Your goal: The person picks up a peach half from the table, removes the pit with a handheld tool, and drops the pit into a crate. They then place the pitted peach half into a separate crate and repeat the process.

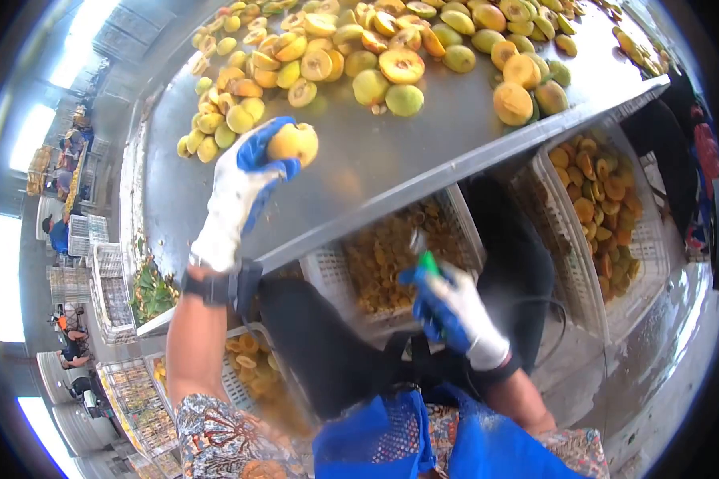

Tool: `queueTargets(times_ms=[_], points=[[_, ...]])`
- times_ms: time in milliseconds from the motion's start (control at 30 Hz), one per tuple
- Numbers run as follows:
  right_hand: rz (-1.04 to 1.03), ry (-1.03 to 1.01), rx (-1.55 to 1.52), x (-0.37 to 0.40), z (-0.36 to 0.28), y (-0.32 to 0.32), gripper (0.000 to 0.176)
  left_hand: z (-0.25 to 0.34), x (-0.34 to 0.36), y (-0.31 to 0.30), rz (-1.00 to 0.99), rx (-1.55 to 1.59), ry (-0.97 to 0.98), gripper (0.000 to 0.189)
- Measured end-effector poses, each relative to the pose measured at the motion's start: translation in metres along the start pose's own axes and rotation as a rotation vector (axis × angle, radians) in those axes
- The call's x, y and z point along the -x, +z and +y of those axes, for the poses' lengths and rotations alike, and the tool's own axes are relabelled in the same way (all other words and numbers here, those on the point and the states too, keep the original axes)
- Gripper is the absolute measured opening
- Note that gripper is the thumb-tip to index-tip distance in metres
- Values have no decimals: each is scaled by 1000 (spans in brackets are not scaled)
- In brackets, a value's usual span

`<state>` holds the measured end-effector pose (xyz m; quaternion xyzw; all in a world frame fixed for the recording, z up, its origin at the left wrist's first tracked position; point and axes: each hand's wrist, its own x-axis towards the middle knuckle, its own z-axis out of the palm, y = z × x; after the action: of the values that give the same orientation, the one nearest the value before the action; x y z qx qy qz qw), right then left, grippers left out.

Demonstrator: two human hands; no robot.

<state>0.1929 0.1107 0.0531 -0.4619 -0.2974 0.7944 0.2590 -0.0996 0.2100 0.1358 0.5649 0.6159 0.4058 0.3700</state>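
A yellow peach [294,144] is gripped in my left hand [257,160], which wears a white glove with blue palm and fingers. That hand hovers over the metal table, just in front of the heaped fruit. Lower down, above my lap, my right hand [449,307] is closed round a green-handled tool [429,263] with a small metal tip, smeared by motion. Whole and halved peaches [401,66] lie along the far part of the table [359,160], some cut faces showing reddish centres.
Below the table edge, a crate [325,275] between my legs holds small brownish pieces. White crates of peach halves stand at right [655,247] and left [273,351]. Green leaves [153,291] lie at the table's left corner. Other people [58,233] are far left.
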Motion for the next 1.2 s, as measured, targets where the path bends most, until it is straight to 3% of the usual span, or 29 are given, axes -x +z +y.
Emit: queueTargets(times_ms=[67, 167, 267, 367, 400, 467, 500, 533, 600, 633, 700, 767, 867, 900, 967, 1067, 1200], points=[[24, -125, -19, 1, -15, 4, 46, 20, 52, 17, -112, 163, 10, 57], [-99, -131, -95, 10, -34, 19, 53, 27, 107, 40, -187, -203, 247, 57], [-213, -337, -142, 16, -17, 30, 50, 22, 134, 52, -272, -502, 544, 52], [-187, -334, -172, 23, -3, 34, 42, 11, 164, 65, -84, 284, 199, 48], [-172, -322, -179, 25, -1, 35, 39, 3, 163, 75, 74, 418, 241, 44], [-146, -291, -184, 27, 5, 37, 35, -25, 169, 88, 157, 835, 130, 43], [-109, -301, -108, 27, 8, 40, 36, -20, 170, 90, 61, 919, -34, 49], [-76, -344, 17, 27, 13, 45, 36, -15, 173, 99, 66, 1215, -270, 51], [-12, -425, 265, 27, 29, 54, 38, -29, 182, 116, 60, 1422, -277, 55], [75, -599, 477, 23, 39, 56, 39, -35, 185, 119, 67, 1321, -244, 55], [139, -654, 644, 31, 40, 54, 38, -46, 185, 125, 72, 1121, -177, 57], [200, -610, 665, 45, 32, 55, 36, -67, 187, 137, 235, 833, -89, 56], [151, -592, 736, 62, 33, 51, 33, -52, 193, 126, 9, 1326, -102, 55], [141, -714, 897, 61, 43, 45, 31, -52, 189, 126, 23, 1426, -202, 55], [105, -749, 1007, 59, 61, 41, 33, -52, 186, 127, 22, 1545, -317, 56], [82, -775, 1074, 59, 64, 42, 33, -44, 188, 131, 67, 1256, -238, 57], [82, -694, 1037, 58, 64, 47, 31, -39, 189, 132, 110, 1107, -224, 59]])
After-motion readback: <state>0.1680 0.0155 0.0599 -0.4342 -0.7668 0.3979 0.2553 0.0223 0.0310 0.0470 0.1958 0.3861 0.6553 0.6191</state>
